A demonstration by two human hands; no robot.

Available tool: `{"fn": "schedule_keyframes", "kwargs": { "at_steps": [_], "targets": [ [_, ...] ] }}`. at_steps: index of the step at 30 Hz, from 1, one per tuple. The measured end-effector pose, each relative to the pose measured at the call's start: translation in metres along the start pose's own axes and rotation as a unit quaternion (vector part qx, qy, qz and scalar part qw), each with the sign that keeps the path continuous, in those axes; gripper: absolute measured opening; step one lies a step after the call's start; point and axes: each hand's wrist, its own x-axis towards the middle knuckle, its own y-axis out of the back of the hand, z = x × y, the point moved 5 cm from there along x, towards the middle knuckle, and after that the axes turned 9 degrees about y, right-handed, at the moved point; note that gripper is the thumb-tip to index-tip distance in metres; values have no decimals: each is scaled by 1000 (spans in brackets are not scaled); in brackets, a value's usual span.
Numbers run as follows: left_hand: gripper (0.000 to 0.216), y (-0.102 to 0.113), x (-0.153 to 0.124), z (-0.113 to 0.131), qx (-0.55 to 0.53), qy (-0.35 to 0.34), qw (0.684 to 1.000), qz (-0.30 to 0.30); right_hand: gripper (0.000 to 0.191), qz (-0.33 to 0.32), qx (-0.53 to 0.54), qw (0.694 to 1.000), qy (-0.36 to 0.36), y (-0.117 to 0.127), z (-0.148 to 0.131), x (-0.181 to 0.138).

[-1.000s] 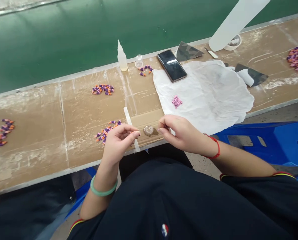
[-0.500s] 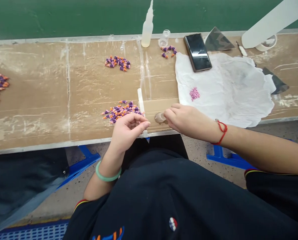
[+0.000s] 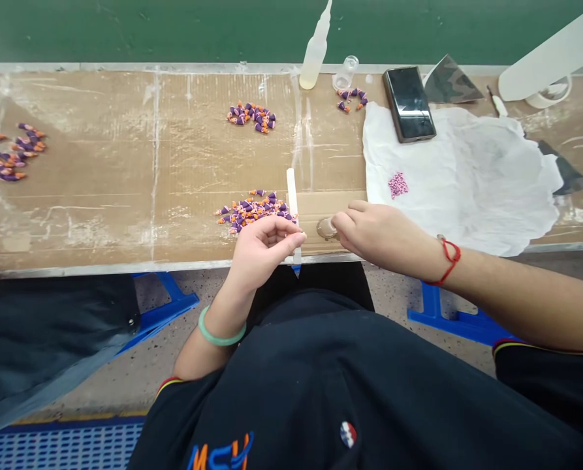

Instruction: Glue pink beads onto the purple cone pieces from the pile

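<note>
My left hand (image 3: pixel 264 251) hovers at the bench's near edge with thumb and fingers pinched together on something too small to make out. It is next to a white strip (image 3: pixel 292 202) and a pile of purple-and-orange cone pieces (image 3: pixel 252 209). My right hand (image 3: pixel 377 235) rests on the cardboard, fingers curled at a small round clear dish (image 3: pixel 324 228), touching its right side. A little heap of pink beads (image 3: pixel 397 185) lies on the crumpled white paper (image 3: pixel 472 183) just beyond my right hand.
Other piles of cone pieces lie at mid-bench (image 3: pixel 252 117), far left (image 3: pixel 7 151) and by a small clear jar (image 3: pixel 346 73). A glue bottle (image 3: pixel 315 52), a phone (image 3: pixel 409 103) and a tape roll (image 3: pixel 548 94) stand along the far edge. Blue stool legs (image 3: pixel 164 313) show below.
The view has swung so the bench runs level. My right hand has moved from in front of the dish onto its right side. My left hand keeps its pinch.
</note>
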Motion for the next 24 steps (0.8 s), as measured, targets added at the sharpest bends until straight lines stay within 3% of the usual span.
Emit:
{"fn": "schedule_keyframes", "kwargs": {
  "at_steps": [7,10,12,15,17,18,20,24],
  "targets": [
    [22,-2,1,-2,-28,8,1000,-9,23,24,21,999,-15,6,1,0],
    [25,-4,-2,0,-38,2,999,2,20,78,109,988,-83,22,4,-3],
    [27,-7,-7,5,-53,-14,998,7,15,107,250,951,-146,33,4,-4],
    [24,-13,-17,15,-68,-50,996,6,12,125,502,830,-209,41,-6,-3],
    [20,-17,-24,21,-67,-70,995,6,16,135,602,755,-223,45,-14,0],
    [18,-19,-27,23,-63,-77,995,8,17,138,628,733,-225,46,-17,1],
    [18,-20,-31,27,-48,-87,995,11,17,139,650,714,-221,49,-20,4],
    [18,-21,-33,29,-16,-109,994,13,14,148,650,715,-211,51,-22,5]
  ]
}}
